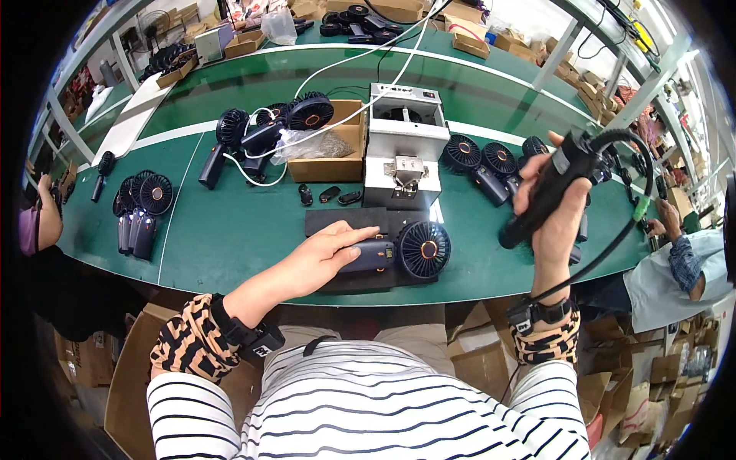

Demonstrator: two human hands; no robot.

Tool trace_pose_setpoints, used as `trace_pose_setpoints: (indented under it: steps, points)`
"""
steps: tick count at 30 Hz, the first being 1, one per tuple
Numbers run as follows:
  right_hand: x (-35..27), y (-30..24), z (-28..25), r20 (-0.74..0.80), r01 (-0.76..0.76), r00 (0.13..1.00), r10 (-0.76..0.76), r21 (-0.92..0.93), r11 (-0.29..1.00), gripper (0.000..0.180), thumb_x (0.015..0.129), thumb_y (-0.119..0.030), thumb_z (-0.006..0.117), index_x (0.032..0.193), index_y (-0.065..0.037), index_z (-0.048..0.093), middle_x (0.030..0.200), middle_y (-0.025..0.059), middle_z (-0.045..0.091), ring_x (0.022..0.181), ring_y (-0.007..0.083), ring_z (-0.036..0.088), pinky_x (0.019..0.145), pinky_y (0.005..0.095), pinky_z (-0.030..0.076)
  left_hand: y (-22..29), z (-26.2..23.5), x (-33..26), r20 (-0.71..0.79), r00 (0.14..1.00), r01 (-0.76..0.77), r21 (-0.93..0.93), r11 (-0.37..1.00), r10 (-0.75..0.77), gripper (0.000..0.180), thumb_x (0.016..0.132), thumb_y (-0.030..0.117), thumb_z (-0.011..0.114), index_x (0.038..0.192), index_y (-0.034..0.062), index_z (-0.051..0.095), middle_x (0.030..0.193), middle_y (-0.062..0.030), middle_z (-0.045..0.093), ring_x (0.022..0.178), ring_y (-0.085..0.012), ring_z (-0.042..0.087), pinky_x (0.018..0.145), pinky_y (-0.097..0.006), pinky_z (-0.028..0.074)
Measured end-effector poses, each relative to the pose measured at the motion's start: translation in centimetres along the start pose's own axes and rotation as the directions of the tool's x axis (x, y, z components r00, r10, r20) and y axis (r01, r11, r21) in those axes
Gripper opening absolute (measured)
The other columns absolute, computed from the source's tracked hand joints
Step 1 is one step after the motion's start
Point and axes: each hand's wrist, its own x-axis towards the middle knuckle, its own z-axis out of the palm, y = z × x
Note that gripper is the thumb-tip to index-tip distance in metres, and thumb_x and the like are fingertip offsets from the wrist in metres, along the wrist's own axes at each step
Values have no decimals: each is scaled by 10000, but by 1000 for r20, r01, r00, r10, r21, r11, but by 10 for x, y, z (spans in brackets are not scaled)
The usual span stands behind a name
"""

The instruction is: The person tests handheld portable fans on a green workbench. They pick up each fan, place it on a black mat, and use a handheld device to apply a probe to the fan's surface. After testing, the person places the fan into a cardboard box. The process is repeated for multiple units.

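A dark blue handheld fan (424, 251) lies on a black pad (326, 222) in front of me, its round head to the right. My left hand (326, 251) rests over its handle and holds it there, index finger stretched across the top and thumb along the near side. Raised at the right, my right hand (558, 207) is wrapped round a black electric screwdriver (553, 180), whose lower end points down and left. A black cable (648, 172) curves from its top. The screwdriver hangs apart from the fan.
Behind the pad stands a metal screw-feeding machine (402, 146), beside a cardboard box (326, 165) of small parts. Small dark pieces (330, 194) lie before the box. More fans stand or lie left (142, 199) and right (483, 165). People work at both sides.
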Motion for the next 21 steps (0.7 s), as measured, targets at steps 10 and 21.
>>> trace_pose_setpoints:
  steps: [10, 21]
  points:
    - [58, 32, 107, 149, 111, 979, -136, 162, 980, 889, 866, -736, 404, 1388, -20, 334, 929, 107, 564, 572, 127, 559, 499, 240, 463, -28, 36, 9, -326, 885, -119, 534, 837, 333, 554, 737, 309, 779, 1208, 78, 600, 1137, -103, 566, 1154, -285, 495, 1022, -438, 322]
    - [59, 62, 125, 96, 76, 991, -91, 146, 986, 865, 859, -745, 397, 1343, -29, 384, 802, 70, 549, 510, 142, 533, 463, 251, 432, -23, 38, 11, -351, 899, -50, 513, 857, 263, 535, 759, 310, 751, 1215, 73, 603, 1243, -82, 578, 1191, -278, 487, 1030, -449, 315]
